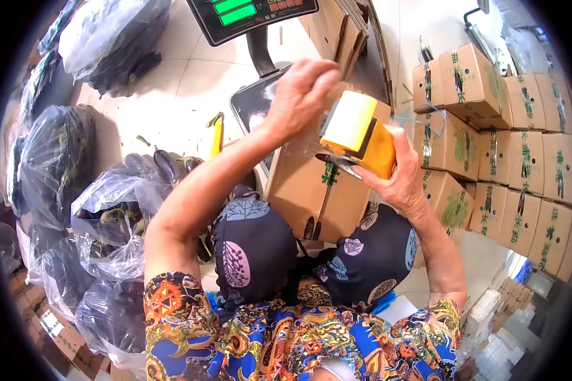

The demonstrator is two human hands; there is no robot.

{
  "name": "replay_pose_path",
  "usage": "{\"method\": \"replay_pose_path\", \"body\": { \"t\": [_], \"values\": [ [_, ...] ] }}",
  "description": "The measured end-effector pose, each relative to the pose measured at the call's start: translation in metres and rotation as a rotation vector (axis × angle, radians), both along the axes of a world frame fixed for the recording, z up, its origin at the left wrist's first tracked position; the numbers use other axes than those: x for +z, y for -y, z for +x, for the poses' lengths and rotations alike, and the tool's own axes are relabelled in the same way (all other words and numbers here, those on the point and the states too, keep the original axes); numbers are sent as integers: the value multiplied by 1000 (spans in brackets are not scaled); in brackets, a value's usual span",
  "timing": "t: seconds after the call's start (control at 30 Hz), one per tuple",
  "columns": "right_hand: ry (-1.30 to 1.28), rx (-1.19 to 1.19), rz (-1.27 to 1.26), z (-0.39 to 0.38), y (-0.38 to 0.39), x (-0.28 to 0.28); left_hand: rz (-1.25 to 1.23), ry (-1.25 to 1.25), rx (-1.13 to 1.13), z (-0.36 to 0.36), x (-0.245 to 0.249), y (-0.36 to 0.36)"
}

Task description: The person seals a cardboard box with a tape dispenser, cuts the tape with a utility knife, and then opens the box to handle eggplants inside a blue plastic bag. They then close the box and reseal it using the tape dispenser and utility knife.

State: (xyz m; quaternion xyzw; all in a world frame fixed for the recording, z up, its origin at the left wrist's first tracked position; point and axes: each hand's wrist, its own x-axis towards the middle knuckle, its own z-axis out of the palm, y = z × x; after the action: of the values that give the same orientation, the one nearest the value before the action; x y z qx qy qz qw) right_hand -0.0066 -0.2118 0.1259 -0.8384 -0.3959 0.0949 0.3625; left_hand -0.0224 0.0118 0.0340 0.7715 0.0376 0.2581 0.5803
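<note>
A yellow tape dispenser [375, 149] with a roll of tape [349, 120] on it is in my right hand [397, 174], the fingers wrapped round its body. Just left of the roll, my left hand [305, 95] is closed, with its fingers curled; what it may hold is too small to make out. Both hands are above a cardboard box [299, 197] that lies between my knees. The box has green print and dark oval holes. The dispenser hides part of its top.
A scale with a green display [238, 14] stands ahead, its platform [245, 105] beyond the box. Plastic bags of eggplants [57, 159] crowd the left. Stacked cartons [524, 159] fill the right. A yellow-handled tool [217, 136] lies on the floor at left.
</note>
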Motion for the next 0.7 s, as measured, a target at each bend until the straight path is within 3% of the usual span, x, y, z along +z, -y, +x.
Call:
{"method": "replay_pose_path", "body": {
  "t": [0.03, 0.1, 0.17, 0.2, 0.3, 0.4, 0.5, 0.7],
  "values": [
    [-4, 7, 7, -2, 0, -1, -289, -176, 19, -17, 15, -1],
    [-21, 23, 19, -3, 1, -3, -594, -414, -115, -50, 44, -12],
    [15, 44, 14, -4, 4, -1, -687, -461, -259, -74, 50, -11],
    [28, 55, 11, -3, 3, -1, -569, -531, -295, -81, 63, -12],
    [31, 77, 10, -2, -3, 2, -624, -494, -368, -90, 60, -7],
    [18, 85, -32, -2, -6, 6, -744, -515, -375, -86, 58, -14],
    [9, 103, -68, -1, -11, 9, -1040, -542, -375, -88, 56, -25],
    [54, 176, -120, 1, -26, 17, -665, -450, -339, -94, 38, -19]
  ]
}}
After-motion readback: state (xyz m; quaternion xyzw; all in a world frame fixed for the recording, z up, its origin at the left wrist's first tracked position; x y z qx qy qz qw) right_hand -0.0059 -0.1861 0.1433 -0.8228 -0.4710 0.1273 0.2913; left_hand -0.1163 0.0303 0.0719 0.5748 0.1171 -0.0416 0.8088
